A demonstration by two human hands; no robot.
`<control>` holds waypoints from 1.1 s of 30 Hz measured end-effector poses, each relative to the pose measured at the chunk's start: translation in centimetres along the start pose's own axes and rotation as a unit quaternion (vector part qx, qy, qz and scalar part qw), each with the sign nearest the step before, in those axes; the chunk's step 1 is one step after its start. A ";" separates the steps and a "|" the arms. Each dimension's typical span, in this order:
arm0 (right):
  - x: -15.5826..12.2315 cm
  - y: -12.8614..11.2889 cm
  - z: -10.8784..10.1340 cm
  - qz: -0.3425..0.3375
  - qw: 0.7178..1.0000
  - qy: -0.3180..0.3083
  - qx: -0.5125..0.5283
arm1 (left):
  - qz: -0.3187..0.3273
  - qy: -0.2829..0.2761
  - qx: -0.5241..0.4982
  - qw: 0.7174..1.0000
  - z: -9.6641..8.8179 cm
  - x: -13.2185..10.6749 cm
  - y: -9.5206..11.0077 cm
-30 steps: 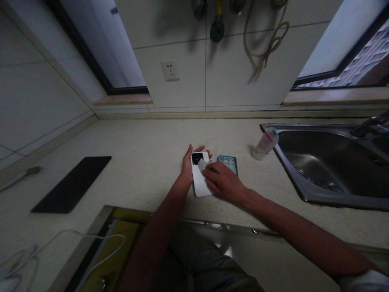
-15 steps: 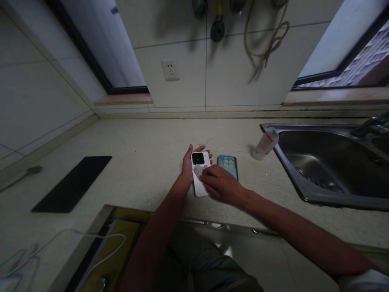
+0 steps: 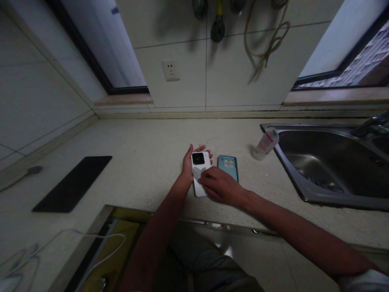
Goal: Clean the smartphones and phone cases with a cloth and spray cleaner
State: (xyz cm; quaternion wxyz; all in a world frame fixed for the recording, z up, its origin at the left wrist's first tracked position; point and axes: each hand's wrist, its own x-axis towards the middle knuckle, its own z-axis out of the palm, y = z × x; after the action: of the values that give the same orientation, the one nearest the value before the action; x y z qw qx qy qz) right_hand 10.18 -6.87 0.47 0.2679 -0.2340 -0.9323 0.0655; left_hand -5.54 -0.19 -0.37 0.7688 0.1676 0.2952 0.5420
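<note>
A white smartphone (image 3: 200,190) lies back side up in my left hand (image 3: 187,164), whose fingers curl round its far right edge and whose thumb lies along the left. Its black square camera block is at the far end. My right hand (image 3: 220,184) pinches a small whitish wipe (image 3: 198,172) against the phone's back, just below the camera block. Part of the wipe is hidden under my fingers. A teal phone case (image 3: 227,164) with camera cutouts rests on the counter beside the phone, its near part covered by my right hand.
A clear plastic bottle (image 3: 265,144) with red print stands by the steel sink (image 3: 296,178) on the right. A black flat mat (image 3: 73,184) lies on the left of the counter (image 3: 146,150). White cables (image 3: 69,231) trail at the lower left, near an open drawer (image 3: 121,239).
My right hand and the wipe have shifted very slightly down and to the left across the phone's back. The left hand, phone and case stay in place.
</note>
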 end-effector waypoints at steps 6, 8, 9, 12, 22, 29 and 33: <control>-0.1 0.1 0.0 -0.010 1.000 0.007 0.001 | -0.001 0.005 -0.001 1.000 0.0 0.0 0.0; -0.1 0.1 0.0 -0.014 1.000 0.008 0.002 | -0.001 0.006 0.000 1.000 0.1 0.0 0.0; -0.1 0.2 0.0 -0.016 1.000 0.008 0.002 | -0.001 0.005 0.001 1.000 0.1 0.0 0.0; -0.1 0.2 0.1 -0.020 1.000 0.010 0.002 | -0.003 0.010 0.002 1.000 0.3 -0.1 0.1; -0.1 0.1 0.2 -0.025 1.000 0.003 -0.002 | -0.002 -0.004 -0.005 1.000 0.1 0.0 0.1; -0.1 0.1 0.1 -0.028 1.000 -0.001 0.002 | -0.002 0.001 0.001 1.000 0.2 -0.2 0.1; -0.1 0.2 0.2 -0.025 1.000 -0.005 -0.002 | 0.000 0.003 0.004 1.000 0.3 -0.2 0.1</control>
State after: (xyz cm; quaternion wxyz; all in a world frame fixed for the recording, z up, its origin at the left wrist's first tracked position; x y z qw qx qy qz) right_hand 10.22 -6.78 0.24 0.2641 -0.2112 -0.9393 0.0578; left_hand -5.44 -0.37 0.00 0.7674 0.1687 0.2994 0.5412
